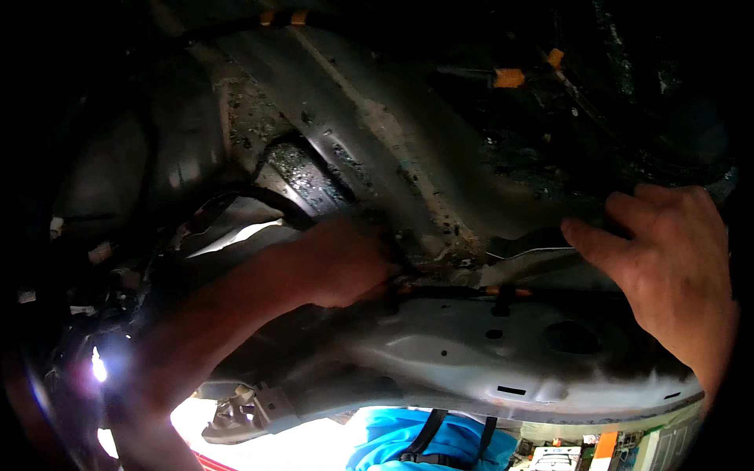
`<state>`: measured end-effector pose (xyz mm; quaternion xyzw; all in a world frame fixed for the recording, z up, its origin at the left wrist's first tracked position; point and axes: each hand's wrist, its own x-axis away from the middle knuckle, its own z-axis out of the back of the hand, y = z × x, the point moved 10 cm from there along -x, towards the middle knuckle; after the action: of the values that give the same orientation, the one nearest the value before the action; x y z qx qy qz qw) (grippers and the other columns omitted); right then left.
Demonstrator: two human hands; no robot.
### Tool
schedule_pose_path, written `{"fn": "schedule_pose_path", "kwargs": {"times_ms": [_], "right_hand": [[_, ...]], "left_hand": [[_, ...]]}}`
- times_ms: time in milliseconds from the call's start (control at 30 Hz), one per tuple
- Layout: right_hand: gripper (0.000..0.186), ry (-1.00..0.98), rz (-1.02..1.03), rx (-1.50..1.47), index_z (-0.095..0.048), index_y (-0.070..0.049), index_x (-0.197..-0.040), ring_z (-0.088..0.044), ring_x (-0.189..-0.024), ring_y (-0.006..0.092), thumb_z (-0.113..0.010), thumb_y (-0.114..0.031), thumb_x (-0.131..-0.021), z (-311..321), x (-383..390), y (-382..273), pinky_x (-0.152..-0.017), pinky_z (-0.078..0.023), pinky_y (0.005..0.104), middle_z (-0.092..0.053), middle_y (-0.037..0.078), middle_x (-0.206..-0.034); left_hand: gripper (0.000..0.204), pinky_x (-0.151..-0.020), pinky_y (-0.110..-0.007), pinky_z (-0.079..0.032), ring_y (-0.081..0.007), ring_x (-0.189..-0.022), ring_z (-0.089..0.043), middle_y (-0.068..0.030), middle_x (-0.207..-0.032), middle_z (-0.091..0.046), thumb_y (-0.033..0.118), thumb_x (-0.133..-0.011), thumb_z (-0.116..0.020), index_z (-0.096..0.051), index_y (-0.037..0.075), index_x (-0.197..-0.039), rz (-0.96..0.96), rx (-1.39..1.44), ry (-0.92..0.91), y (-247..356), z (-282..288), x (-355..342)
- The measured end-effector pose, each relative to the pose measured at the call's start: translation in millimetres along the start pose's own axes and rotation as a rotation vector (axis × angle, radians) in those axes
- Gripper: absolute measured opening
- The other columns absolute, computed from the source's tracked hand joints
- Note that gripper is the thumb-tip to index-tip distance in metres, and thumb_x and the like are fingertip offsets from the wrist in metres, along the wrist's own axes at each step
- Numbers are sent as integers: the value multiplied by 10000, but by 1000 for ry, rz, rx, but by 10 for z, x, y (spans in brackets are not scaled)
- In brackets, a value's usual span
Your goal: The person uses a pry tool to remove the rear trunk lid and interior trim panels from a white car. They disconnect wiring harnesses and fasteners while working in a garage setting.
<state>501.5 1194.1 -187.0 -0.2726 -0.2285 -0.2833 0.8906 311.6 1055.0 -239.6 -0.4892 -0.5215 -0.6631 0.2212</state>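
Observation:
My left hand (345, 263) reaches across from the lower left to the dark wiring along the inner edge of a bare metal vehicle sill (463, 334). Its fingertips are lost in shadow, so what they touch or hold cannot be made out. Black wiring with orange tape (506, 291) runs along that edge just right of the hand. My right hand (660, 255) is at the right, over the dark floor near the sill. Its thumb stands apart from the bent fingers, and nothing shows between them. The fingertips are partly hidden.
The stripped vehicle floor (377, 118) is strewn with small debris. Orange-taped wiring (283, 17) crosses the far side, with another taped piece (509, 78) at the upper right. Loose connectors (100, 252) hang at the left. A blue bag (397, 439) with black straps lies beyond the sill.

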Motion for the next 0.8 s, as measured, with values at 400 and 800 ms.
{"fn": "schedule_pose_path", "kwargs": {"times_ms": [400,800], "right_hand": [[257,97,92,-269,-765,-182,-1020,-616,-722,224,-643,-156,-796,349,-47,-136,-654,-454,381,-620,7,-744],[185,-226,394,-320,-745,-199,-981,-697,-827,230,-614,-209,-849,273,-490,-773,-726,-497,399,-688,-11,-796]], "left_hand": [[219,-835,-465,-544,-326,-1019,-681,-88,-994,-725,309,-872,-672,-747,149,-1002,4,137,-151,-96,-91,-58],[237,-810,-459,-548,-319,-987,-686,-70,-981,-733,328,-855,-670,-764,185,-1018,-33,172,-100,-72,-216,-88]]}}
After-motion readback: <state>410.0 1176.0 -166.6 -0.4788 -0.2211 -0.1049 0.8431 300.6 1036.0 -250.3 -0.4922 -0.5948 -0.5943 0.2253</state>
